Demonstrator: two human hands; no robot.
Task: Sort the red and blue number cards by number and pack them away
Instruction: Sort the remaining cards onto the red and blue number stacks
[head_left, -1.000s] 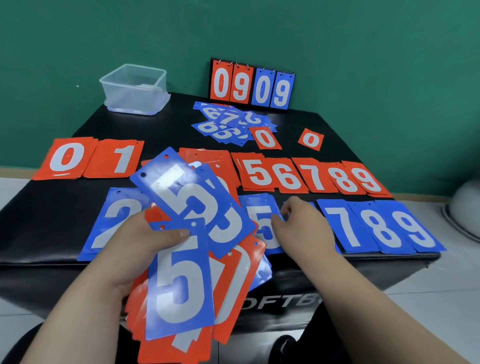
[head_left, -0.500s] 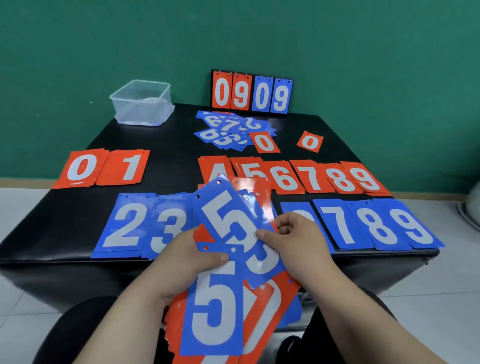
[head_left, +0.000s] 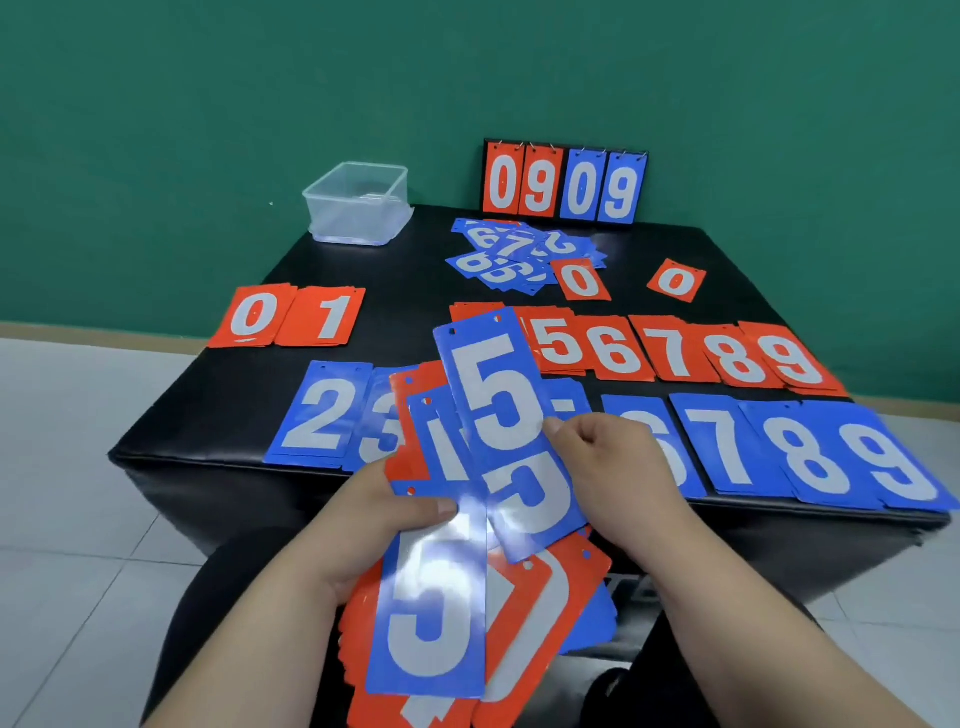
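— What do the hands hold?
— The left hand (head_left: 384, 514) grips a fanned stack (head_left: 431, 613) of red and blue cards, thumb on top. The right hand (head_left: 618, 462) pinches a blue 5 (head_left: 498, 395) above it.
— And beyond?
— A red row (head_left: 670, 353) and a blue row (head_left: 779, 452) lie sorted on the table (head_left: 405, 270), with a tub (head_left: 358, 202) at the far left corner.

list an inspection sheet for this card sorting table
surface: black padded table with cards laid in rows
job's things: red piles 0 and 1 left, red row 5 to 9, blue piles 2 and 3, blue row 6 to 9, loose blue heap and two loose red 0 cards at the back, clear box, flip scoreboard showing 0909
clutter: nothing seen
hands: left hand holds a mixed card fan; right hand pinches a blue 5 card
cables: nothing seen
surroundings: green wall, tiled floor
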